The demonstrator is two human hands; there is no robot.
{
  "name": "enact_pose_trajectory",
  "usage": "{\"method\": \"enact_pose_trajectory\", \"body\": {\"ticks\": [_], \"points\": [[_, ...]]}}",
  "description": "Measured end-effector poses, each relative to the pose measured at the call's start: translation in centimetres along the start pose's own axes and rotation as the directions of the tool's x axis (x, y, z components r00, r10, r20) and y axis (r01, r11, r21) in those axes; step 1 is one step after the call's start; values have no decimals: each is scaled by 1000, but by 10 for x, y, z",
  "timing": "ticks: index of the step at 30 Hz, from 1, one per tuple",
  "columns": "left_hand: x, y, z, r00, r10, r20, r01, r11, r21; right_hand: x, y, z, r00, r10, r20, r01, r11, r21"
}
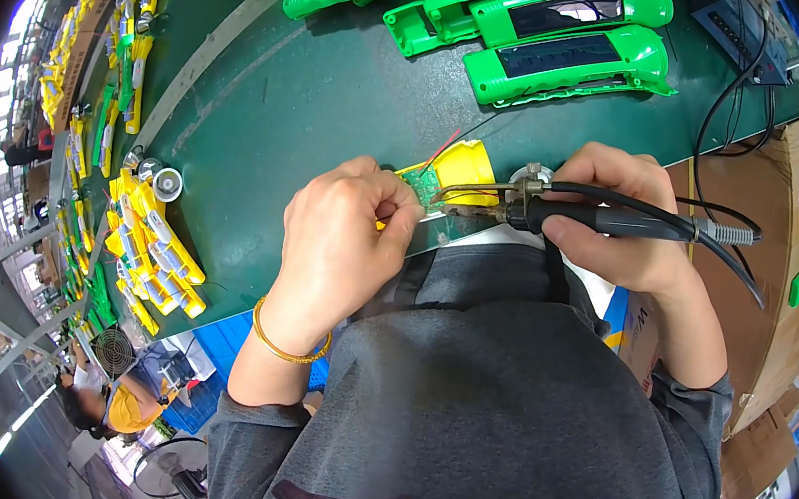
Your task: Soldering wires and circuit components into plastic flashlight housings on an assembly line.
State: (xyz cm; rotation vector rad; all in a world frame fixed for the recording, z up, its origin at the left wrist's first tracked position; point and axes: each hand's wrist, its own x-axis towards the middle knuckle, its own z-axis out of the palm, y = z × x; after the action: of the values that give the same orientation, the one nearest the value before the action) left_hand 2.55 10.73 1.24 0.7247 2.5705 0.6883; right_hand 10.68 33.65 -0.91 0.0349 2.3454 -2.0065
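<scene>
From where I stand, the person bends over a dark green worktop (237, 125), both bare hands close together at its near edge. The left hand (348, 230) is drawn into a pinch, thumb and fingertips pressed in at the side of a small green circuit board (419, 183); whether the board or a wire lies between them I cannot tell. The board sits at the left end of a short, curved yellow plastic housing (467, 166), near the bench's edge, and a thin red wire (444, 145) sticks up from it. The right hand (647, 261) is wrapped around a black-handled soldering iron (602, 219), thumb below and fingers above. The iron points left, its metal tip right by the board; I can't make out whether they touch. A black cable (638, 204) runs along the handle.

A slim gold-coloured bracelet (280, 352) circles the left wrist. Across the bench lie large green plastic casings (574, 68), several with dark panels. To the left is a heap of yellow casings with grey panels (151, 253), and just above it a round silvery metal cup (168, 184). A blue-grey metal box (734, 31) stands at the far right corner, and a brown cardboard carton (759, 209) is beside the bench.
</scene>
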Motion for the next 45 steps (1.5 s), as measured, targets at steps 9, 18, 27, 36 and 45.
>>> {"method": "enact_pose_trajectory", "body": {"ticks": [9,18,27,36,45], "points": [[1,1,0,1000,0,13,0,1000,1,4,0,-3,997,69,18,-69,997,19],[7,2,-3,999,12,46,-14,998,55,-2,-1,-11,945,305,-116,-236,884,404],[11,17,-4,998,40,51,-49,981,190,-33,33,-24,880,232,-413,146,696,703],[53,55,-19,893,403,-201,-367,909,196,-39,33,-45,809,153,-567,377,605,701],[110,64,15,910,408,69,-408,856,319,-26,34,-36,834,96,-543,399,574,715]]}}
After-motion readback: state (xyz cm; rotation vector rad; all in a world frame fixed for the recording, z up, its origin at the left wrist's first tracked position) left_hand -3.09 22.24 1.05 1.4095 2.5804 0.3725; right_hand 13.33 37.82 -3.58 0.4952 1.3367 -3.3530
